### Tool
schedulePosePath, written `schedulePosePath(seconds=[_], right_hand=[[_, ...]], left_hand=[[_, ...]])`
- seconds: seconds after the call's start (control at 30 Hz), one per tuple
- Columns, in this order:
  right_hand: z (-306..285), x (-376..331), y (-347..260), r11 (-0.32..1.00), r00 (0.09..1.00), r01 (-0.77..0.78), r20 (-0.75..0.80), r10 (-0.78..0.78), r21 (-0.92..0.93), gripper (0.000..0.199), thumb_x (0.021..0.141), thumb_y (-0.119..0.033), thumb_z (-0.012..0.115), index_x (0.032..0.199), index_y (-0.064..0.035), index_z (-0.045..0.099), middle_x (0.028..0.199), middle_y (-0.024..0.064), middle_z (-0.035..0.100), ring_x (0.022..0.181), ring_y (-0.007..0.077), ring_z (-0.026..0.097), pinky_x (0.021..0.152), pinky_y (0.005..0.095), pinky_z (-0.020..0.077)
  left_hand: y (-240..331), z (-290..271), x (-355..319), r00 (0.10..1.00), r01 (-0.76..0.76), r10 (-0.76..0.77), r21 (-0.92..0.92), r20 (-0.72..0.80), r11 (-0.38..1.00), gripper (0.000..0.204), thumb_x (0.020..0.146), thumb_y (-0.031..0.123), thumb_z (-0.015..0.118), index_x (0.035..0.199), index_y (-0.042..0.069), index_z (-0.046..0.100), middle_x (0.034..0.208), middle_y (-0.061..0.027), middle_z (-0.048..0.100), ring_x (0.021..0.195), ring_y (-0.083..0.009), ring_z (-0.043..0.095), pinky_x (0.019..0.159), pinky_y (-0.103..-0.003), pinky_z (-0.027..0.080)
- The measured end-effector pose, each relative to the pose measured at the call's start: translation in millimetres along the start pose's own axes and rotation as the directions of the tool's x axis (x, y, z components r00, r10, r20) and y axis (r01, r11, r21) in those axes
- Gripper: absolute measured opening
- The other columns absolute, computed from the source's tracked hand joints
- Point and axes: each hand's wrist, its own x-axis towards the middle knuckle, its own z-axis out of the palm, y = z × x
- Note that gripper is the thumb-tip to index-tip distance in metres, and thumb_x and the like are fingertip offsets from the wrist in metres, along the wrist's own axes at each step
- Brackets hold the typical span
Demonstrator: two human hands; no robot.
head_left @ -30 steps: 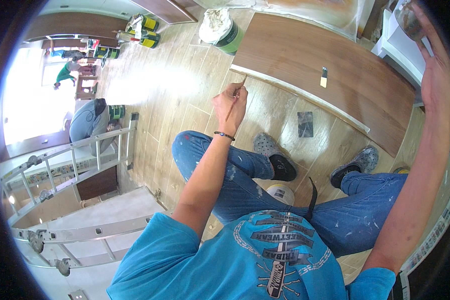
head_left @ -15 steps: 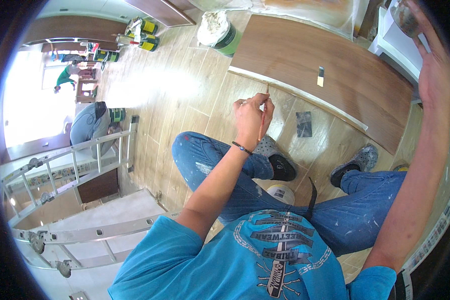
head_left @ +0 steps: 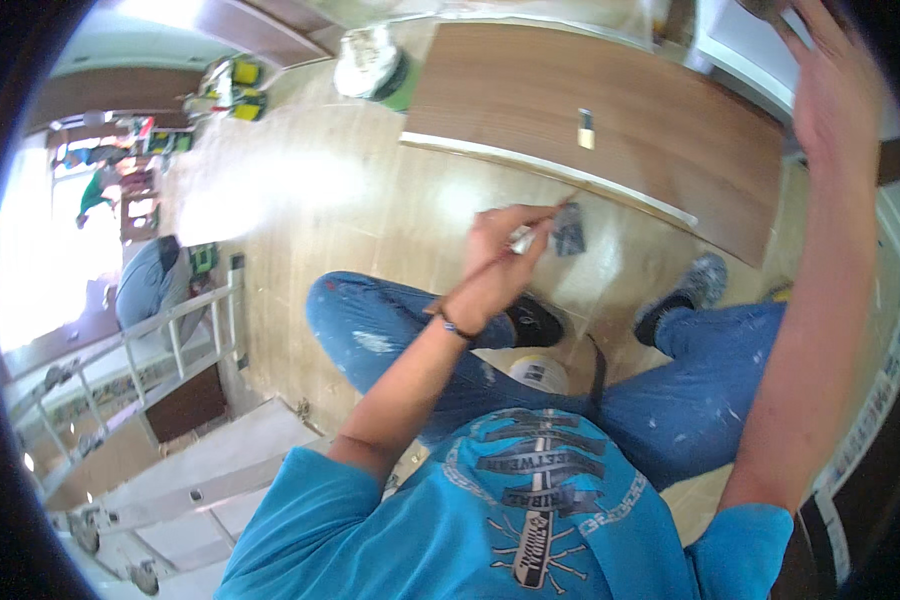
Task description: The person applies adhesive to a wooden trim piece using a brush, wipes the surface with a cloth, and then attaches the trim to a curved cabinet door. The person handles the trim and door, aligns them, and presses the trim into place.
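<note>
Left hand (head_left: pixel 495 260) is pinched nearly closed on a thin brush (head_left: pixel 482 270), thumb and fingertips together, handle running back over the wrist. Brush tip sits just past the fingertips, close to the pale edge of a brown board (head_left: pixel 510 95); too blurred to tell contact.

Change: hand has shifted right along that edge over the last second, and the handle now lies more slanted. The view has swung too. Net: working point is around mid-edge, no longer near the board's left end.

Board lies ahead of the left fingers, running off to their right. Dark square sheet (head_left: pixel 570 232) is just right of the fingertips, partly overlapped by them in view. Small flat two-tone piece (head_left: pixel 586 130) is further ahead, on the board.

Right hand (head_left: pixel 835 90) is raised well right of the left, fingers stretched out by a round thing (head_left: pixel 762 6) cropped at the top; can't tell how firm the hold is.
</note>
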Motion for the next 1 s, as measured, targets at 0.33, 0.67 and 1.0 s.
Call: schedulePosePath(seconds=[0.33,0.67,1.0], right_hand=[[-5.5,-6.3,-2.7,0.998,1.000,0.000,0.018,-0.001,0.059,0.042,0.089,-0.024,0.088,0.126,-0.0089,0.074,0.112,0.0009,0.076,0.106,0.0124,0.068,0.097,0.0331,0.0500],[-12.8,-2.3,-4.6,0.998,1.000,0.016,0.018,-0.017,0.060,0.040,0.089,-0.022,0.089,0.124,-0.0075,0.075,0.110,0.0007,0.077,0.102,0.0116,0.069,0.093,0.0313,0.0523],[-5.5,-5.2,-0.8,0.998,0.998,0.059,0.012,-0.059,0.007,0.041,0.090,-0.024,0.088,0.124,-0.0071,0.074,0.111,0.0018,0.077,0.104,0.0127,0.069,0.096,0.0330,0.0513]], left_hand=[[11.3,38.4,14.9,0.961,0.207,-0.160,-0.202,0.225,0.957,0.021,0.103,0.018,0.075,0.115,0.002,0.078,0.104,-0.0090,0.080,0.098,-0.0137,0.072,0.089,-0.030,0.057],[27.9,92.9,32.0,0.938,0.079,-0.004,-0.201,0.347,0.976,0.023,0.100,0.024,0.076,0.112,0.004,0.079,0.102,-0.0113,0.081,0.093,-0.0197,0.076,0.084,-0.033,0.059],[20.9,91.8,39.5,0.948,0.071,-0.032,-0.113,0.317,0.991,0.024,0.099,0.026,0.076,0.112,0.006,0.080,0.101,-0.0131,0.081,0.091,-0.0244,0.077,0.083,-0.037,0.059]])
